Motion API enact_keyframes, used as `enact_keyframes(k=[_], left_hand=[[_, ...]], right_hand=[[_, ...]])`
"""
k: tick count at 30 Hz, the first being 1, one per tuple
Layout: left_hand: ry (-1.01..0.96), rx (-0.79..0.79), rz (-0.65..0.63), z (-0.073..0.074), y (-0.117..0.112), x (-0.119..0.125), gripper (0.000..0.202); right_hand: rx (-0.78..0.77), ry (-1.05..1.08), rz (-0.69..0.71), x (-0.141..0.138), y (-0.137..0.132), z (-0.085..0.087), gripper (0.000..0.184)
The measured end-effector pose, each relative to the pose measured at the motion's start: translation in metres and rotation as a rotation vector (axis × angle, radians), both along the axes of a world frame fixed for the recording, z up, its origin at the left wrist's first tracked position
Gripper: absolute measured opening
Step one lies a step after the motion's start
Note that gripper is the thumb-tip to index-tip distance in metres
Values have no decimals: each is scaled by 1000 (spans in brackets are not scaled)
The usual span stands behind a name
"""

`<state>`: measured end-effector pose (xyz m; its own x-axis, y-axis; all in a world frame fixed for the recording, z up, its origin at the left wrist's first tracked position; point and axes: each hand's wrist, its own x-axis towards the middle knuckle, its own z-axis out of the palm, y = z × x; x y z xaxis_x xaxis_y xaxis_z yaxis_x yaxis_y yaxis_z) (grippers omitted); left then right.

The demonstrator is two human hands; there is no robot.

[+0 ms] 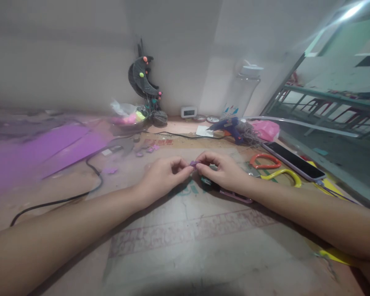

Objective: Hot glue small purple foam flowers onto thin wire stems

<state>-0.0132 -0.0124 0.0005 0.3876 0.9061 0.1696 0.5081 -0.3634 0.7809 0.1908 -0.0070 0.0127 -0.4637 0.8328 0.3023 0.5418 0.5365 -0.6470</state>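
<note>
A small purple piece [193, 163] is pinched between my two hands at the middle of the table; its exact shape is mostly covered by fingertips. My left hand [165, 176] grips it from the left with thumb and forefinger. From the right, my right hand [220, 168] closes thumb and forefinger on the same piece. Under the right hand lies an object with a pink edge [236, 196], largely hidden. Scissors with orange [265, 161] and yellow handles lie just right of the right wrist. Small purple bits [149, 149] are scattered beyond the left hand.
Purple sheets [61, 152] spread at the left, beside a black cable [58, 201]. At the back stand a dark crescent ornament [138, 78], a small digital clock [189, 112] and a clear bottle [243, 92]. A blue glue gun [230, 126] and a phone [292, 160] lie at the right.
</note>
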Motion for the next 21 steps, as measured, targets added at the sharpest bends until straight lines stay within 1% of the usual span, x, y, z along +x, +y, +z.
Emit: enact_keyframes(k=[6, 8, 12, 18, 21], left_hand=[[-41, -21, 25, 5, -1, -1, 33], [-67, -39, 28, 6, 0, -1, 34], [-107, -86, 24, 5, 1, -1, 33], [-72, -74, 9, 3, 2, -2, 34], [-54, -68, 0, 2, 2, -2, 35]], right_hand=[[-72, 92, 106, 5, 2, -6, 27], [-92, 128, 117, 5, 3, -7, 28], [-124, 186, 69, 2, 4, -6, 28], [-130, 163, 23, 0, 5, -3, 22], [-138, 151, 7, 0, 4, -2, 22]])
